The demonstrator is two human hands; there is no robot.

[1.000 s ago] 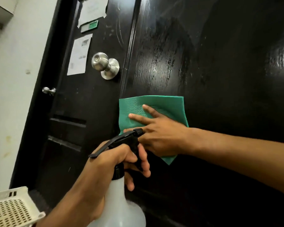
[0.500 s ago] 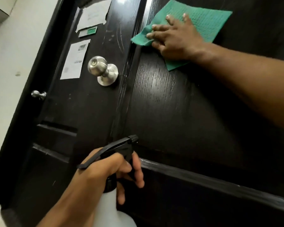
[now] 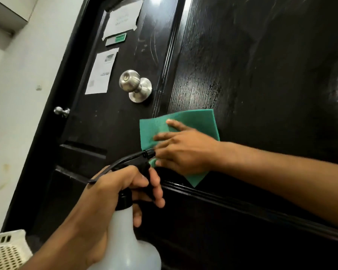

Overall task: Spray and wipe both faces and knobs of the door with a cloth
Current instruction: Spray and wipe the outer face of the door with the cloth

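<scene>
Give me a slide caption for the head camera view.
Right hand presses green cloth on black door; left hand holds spray bottle.

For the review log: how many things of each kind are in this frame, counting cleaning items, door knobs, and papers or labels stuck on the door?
Cleaning items: 2, the green cloth and the spray bottle
Door knobs: 2, the large knob and the small knob
Papers or labels: 3, top sheet, green label, lower sheet
Total: 7

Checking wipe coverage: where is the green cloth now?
Head view, centre: the green cloth lies flat on the door under the right hand, below and right of the steel knob.
</scene>
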